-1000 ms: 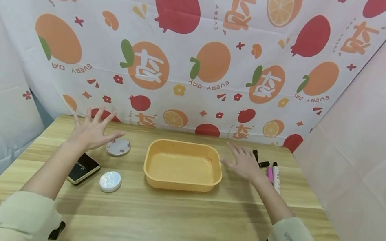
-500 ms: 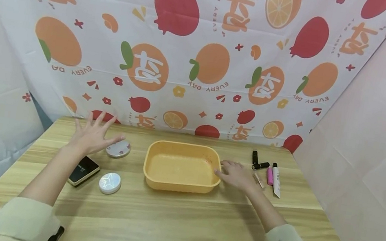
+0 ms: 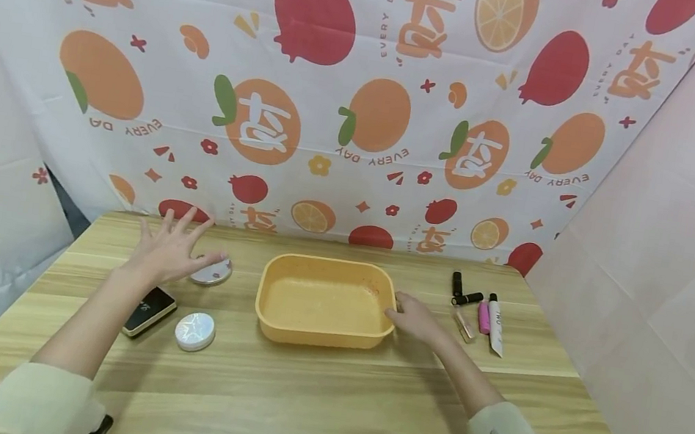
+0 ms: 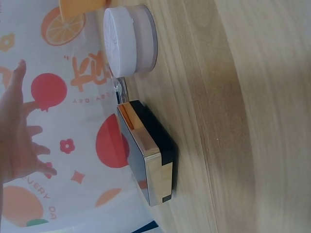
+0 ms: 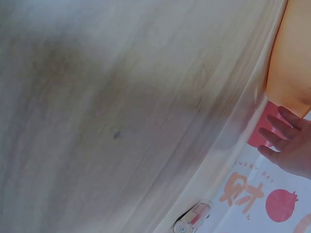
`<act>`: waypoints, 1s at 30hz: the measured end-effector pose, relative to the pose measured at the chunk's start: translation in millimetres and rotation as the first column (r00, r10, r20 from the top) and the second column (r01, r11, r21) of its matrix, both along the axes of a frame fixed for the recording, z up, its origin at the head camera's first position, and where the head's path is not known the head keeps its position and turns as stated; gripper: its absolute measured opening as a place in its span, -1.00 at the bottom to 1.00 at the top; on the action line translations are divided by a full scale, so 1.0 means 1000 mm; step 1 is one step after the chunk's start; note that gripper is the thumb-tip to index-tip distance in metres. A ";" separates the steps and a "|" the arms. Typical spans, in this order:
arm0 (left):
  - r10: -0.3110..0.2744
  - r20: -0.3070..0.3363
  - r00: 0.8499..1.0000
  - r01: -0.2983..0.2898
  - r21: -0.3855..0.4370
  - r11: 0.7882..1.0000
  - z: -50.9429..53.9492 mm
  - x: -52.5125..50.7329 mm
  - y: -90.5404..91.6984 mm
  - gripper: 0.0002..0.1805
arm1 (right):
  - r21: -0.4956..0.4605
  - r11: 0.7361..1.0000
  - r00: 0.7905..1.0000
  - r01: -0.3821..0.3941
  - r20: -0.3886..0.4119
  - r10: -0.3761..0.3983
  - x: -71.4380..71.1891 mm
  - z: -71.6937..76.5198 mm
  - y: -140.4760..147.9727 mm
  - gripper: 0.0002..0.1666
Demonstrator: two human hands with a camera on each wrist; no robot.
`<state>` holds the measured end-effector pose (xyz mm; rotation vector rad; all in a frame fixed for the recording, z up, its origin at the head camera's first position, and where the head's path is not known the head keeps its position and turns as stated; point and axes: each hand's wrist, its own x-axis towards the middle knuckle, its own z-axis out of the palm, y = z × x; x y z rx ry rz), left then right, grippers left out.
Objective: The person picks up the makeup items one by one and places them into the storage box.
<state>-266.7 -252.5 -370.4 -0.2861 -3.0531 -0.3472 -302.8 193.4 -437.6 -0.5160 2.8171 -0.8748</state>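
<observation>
In the head view a yellow plastic bin (image 3: 325, 303) stands mid-table. My right hand (image 3: 416, 318) is at its right end, the thumb over the rim and the fingers outside the wall. The right wrist view shows these fingers (image 5: 284, 138) beside the bin wall (image 5: 291, 63); the thumb is hidden there. My left hand (image 3: 165, 251) hovers with spread fingers and holds nothing. Near it are a round patterned compact (image 3: 213, 272), partly covered, a black-and-gold square compact (image 3: 150, 310) and a round white powder jar (image 3: 195, 331).
Right of the bin lie two black lipsticks (image 3: 467, 298), a clear lip gloss tube (image 3: 464, 325), a pink tube (image 3: 484, 318) and a white squeeze tube (image 3: 496, 327) with a black cap. A fruit-print cloth (image 3: 334, 119) hangs behind the wooden table (image 3: 294, 410).
My right hand has moved left and down onto the bin's right rim, uncovering the lip gloss and lipsticks. My left hand stays spread, almost still. The bin has not visibly moved.
</observation>
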 end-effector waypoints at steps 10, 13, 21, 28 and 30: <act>-0.118 0.075 0.990 0.121 -0.025 0.992 -0.002 0.016 0.009 -0.07 | -0.029 1.000 1.000 0.007 0.028 -0.006 0.002 -0.005 0.000 -0.43; -0.177 0.086 0.980 0.179 -0.010 0.984 -0.003 0.022 0.011 -0.12 | -0.033 0.999 1.000 0.007 0.027 -0.006 0.001 -0.005 0.000 -0.44; -0.288 0.157 0.945 0.274 0.105 0.956 -0.007 0.035 0.015 -0.19 | -0.011 1.000 1.000 0.008 0.026 -0.008 0.002 -0.003 -0.002 -0.43; -0.324 0.199 0.925 0.311 0.096 0.946 -0.013 0.042 0.018 -0.26 | -0.013 1.000 1.000 0.022 0.019 -0.021 0.003 -0.001 -0.003 -0.40; -0.333 0.217 0.918 0.318 0.102 0.943 -0.015 0.044 0.018 -0.27 | -0.008 1.000 0.999 0.025 0.021 -0.025 0.003 -0.001 -0.003 -0.39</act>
